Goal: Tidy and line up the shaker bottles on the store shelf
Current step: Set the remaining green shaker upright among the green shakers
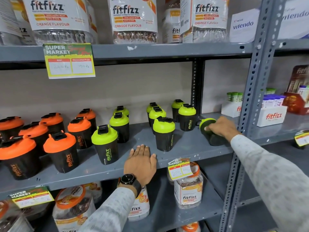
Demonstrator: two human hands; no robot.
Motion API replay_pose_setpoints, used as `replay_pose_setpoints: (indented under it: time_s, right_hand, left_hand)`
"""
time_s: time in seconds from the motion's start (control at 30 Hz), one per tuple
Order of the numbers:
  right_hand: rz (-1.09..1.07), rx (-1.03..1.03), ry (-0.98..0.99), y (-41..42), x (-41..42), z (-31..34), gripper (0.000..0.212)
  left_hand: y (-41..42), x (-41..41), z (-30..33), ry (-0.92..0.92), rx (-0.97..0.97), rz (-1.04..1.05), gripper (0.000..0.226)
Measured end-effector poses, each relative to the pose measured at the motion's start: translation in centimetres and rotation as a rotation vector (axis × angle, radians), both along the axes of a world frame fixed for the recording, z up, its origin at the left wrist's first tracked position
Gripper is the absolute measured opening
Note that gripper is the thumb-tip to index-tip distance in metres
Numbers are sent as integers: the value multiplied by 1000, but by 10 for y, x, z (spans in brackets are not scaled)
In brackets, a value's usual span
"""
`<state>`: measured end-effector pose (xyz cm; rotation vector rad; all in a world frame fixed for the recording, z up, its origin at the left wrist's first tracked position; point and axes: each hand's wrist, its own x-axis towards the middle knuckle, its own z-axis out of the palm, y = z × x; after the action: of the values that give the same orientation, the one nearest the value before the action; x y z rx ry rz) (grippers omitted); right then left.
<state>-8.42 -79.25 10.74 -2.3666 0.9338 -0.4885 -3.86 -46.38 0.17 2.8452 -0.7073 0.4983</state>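
Note:
Black shaker bottles stand on the grey middle shelf (192, 148). Several with orange lids (59, 143) are grouped at the left. Several with green lids (104, 135) stand in loose rows from the middle to the right. One green-lidded shaker (213, 138) lies tipped on its side at the shelf's right end, its lid pointing left. My right hand (220, 127) is closed over this tipped shaker near its lid. My left hand (141, 162) rests flat, palm down, on the shelf's front edge between two green-lidded shakers, fingers apart, holding nothing.
Large fitfizz jars (133, 19) fill the shelf above, and a yellow price tag (69, 61) hangs from its edge. More jars (188, 186) sit on the shelf below. A perforated grey upright (250, 97) stands right of the tipped shaker. White fitfizz boxes (271, 117) occupy the neighbouring rack.

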Motion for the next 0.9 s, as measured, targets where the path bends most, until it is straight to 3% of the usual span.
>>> replay_pose_setpoints:
  time_s: [0.2,0.4,0.53,0.67,0.73,0.8,0.9]
  right_hand:
    - [10,321,-18,-8,0,-18,73]
    - [-2,319,-79,0,0,-25,72]
    - [-8,412,-295,9,-1,-27,72]
    - [44,555,-526,28,-7,-22,31]
    - [102,574,-597,37,-7,-25,23]
    - [147,563,-652,45,-7,-31,29]
    - [122,503,-646,54,-8,-45,57]
  left_hand:
    - [-1,-1,0,-5,-4,11,66]
    - [-1,-2,1,2,-5,12,64]
    - [0,-3,2,0,-4,7,63]
    - [0,-3,2,2,-5,10,64]
    - [0,-3,2,7,-3,4,64]
    - [0,-3,2,5,-1,5,64]
    - [0,-2,1,3,-1,8,64]
